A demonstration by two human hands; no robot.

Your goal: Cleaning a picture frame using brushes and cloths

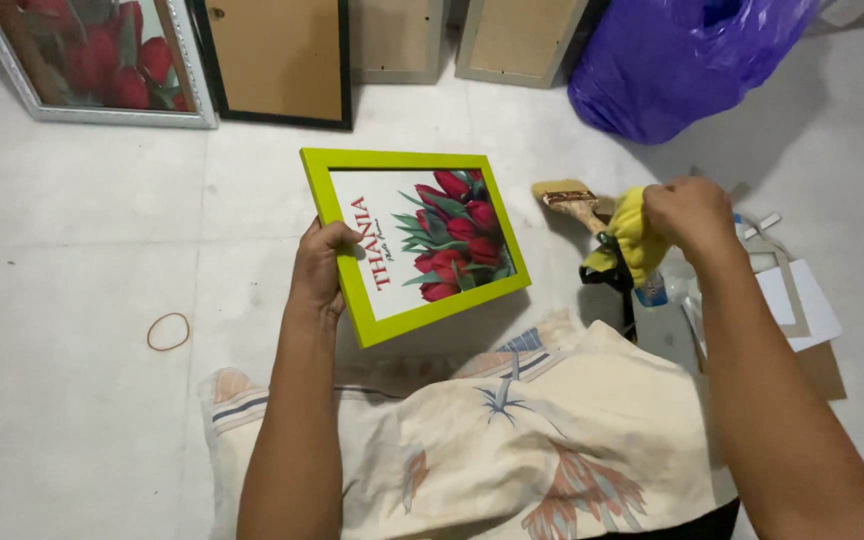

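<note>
The left hand is pinching the lower-left edge of the frame, thumb over the front moulding and fingers hidden behind, holding it tilted just above the floor in front of the person's lap. The right hand is closing around a bunched yellow cloth, fingers pressed together over it, off to the right of the frame and not touching it.

For wiping the glass well, the left grip is probably best kept on the border only (a thumb sliding onto the glass would leave a fresh smudge), and the frame likely wants bracing against the knee so that cloth pressure is not twisting it out of the pinch. Strokes from the centre outward to the corners seem the safer way.

The frame is looking bright lime green, rectangular, with a slim flat border, and is showing a print of red tulips with green leaves on white. A brush is lying near the cloth, a rubber band is resting well apart at left, and more frames are leaning along the top.
</note>
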